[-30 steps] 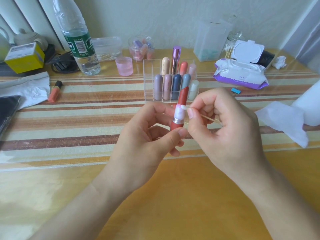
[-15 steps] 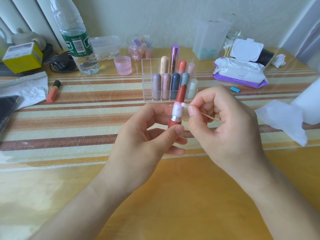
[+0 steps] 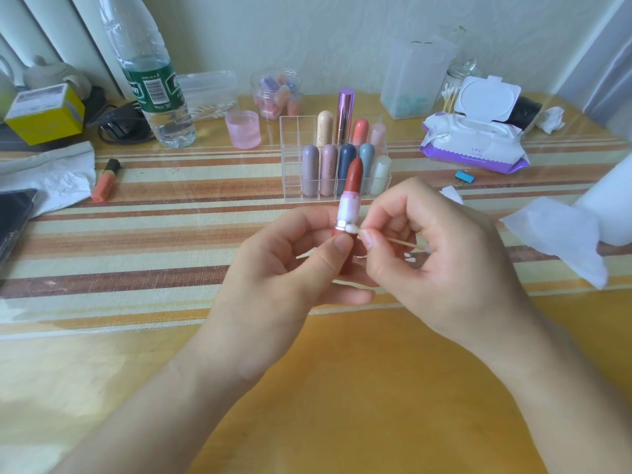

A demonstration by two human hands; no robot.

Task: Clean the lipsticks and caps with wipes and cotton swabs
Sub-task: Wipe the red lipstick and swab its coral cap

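Observation:
My left hand [image 3: 284, 265] grips the red base of an uncapped lipstick [image 3: 349, 203], held upright with its red bullet extended above a white collar. My right hand [image 3: 434, 254] pinches a wooden cotton swab [image 3: 383, 235], and its white tip touches the silver ring at the bottom of the collar. Behind stands a clear acrylic organizer [image 3: 294, 159] holding several capped lipsticks. An open pack of wipes [image 3: 475, 142] lies at the back right, with a jar of cotton swabs [image 3: 451, 94] behind it. A loose white wipe [image 3: 561, 234] lies to the right.
A water bottle [image 3: 150, 87], a pink cup [image 3: 243, 129], a jar of capsules [image 3: 277, 94] and a yellow box [image 3: 44, 112] stand along the back. An orange lipstick [image 3: 106, 179], crumpled tissue [image 3: 48, 176] and a dark phone [image 3: 13, 213] lie at the left.
The swab tip has slid down from the top of the white collar to the silver ring at its base. Both hands stay together at the middle.

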